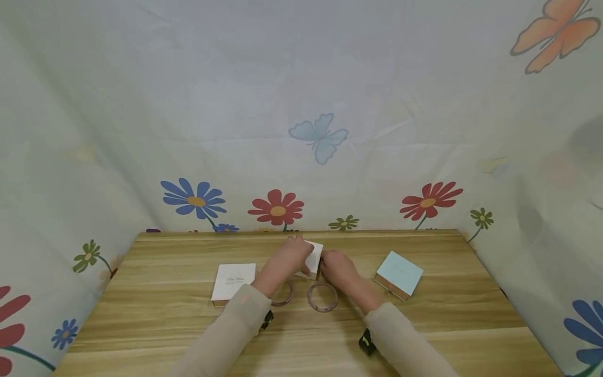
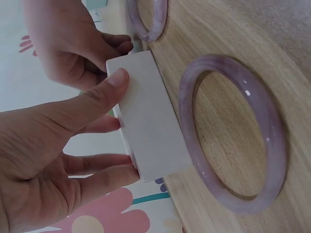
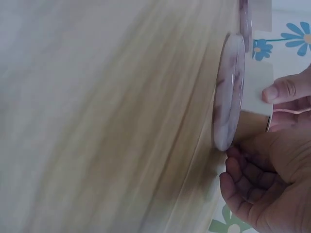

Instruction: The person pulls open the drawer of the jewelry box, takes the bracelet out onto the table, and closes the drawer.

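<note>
In the right wrist view, the wood-grained tabletop [image 3: 121, 126] blurs and the top edge cuts off a glossy purple bangle [image 3: 246, 29]. In the head view, the left hand [image 1: 294, 255] covers part of a white rectangular box [image 1: 314, 259]; whether the right hand [image 1: 340, 268] grips it is unclear. Fine print [image 1: 235, 283] on the square white box [image 1: 230, 287] is illegible.

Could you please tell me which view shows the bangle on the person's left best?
The left wrist view: that bangle appears large, its whole ring visible. The head view has the left arm partly hiding it; the right wrist view shows only a piece at the top edge.
</note>
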The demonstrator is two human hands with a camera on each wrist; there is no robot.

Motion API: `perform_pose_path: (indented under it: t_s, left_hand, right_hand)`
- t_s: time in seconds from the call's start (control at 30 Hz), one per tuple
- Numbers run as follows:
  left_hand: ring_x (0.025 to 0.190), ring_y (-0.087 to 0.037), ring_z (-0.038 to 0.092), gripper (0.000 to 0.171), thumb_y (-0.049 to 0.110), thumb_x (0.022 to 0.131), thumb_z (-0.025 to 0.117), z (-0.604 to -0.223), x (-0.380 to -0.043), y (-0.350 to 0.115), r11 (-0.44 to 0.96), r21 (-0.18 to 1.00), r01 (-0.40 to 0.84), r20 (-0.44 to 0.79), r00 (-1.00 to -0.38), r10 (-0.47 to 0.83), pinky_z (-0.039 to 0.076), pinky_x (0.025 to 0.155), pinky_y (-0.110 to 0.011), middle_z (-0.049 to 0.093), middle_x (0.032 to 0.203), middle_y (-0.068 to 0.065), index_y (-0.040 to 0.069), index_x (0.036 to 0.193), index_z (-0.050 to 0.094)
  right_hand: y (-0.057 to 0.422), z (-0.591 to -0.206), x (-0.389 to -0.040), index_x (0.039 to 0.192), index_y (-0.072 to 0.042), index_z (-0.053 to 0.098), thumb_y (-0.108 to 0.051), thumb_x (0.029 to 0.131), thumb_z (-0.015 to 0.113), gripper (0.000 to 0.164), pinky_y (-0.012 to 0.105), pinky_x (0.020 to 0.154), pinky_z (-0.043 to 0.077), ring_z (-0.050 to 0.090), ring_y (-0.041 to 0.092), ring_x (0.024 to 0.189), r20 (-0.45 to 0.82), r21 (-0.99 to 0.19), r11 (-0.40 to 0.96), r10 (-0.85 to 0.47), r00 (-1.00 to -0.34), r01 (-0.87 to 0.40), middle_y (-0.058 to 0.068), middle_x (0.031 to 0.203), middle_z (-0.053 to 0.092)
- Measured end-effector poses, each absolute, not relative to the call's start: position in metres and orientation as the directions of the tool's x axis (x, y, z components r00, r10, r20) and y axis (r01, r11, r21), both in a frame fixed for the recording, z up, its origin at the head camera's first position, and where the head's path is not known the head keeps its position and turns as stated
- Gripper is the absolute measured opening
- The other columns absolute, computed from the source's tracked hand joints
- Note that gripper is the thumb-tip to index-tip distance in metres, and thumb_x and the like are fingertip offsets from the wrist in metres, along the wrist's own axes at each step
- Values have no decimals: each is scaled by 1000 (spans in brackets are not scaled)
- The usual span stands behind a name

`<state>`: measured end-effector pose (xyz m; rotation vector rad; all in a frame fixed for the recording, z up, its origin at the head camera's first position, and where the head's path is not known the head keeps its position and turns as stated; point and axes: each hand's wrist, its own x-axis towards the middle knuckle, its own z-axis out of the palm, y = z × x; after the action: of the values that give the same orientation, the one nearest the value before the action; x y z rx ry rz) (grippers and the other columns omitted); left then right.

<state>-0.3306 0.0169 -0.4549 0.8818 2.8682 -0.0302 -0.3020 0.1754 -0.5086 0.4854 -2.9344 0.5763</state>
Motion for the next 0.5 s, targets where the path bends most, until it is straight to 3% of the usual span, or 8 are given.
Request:
perform_pose_path:
  t_s: [0.5]
  left_hand:
    - [103,-26,61,52,42,73,92,-460,-333,16,809,-23,587,-106,-807,582,49,96,-41,71,105,-5,12,112,74]
  right_hand:
    - [174,-510,-303,99,-6,72,-11,99,62,11,47,68,56,72,33,86,183,-338,882,-279,-943,-327,14,91,74]
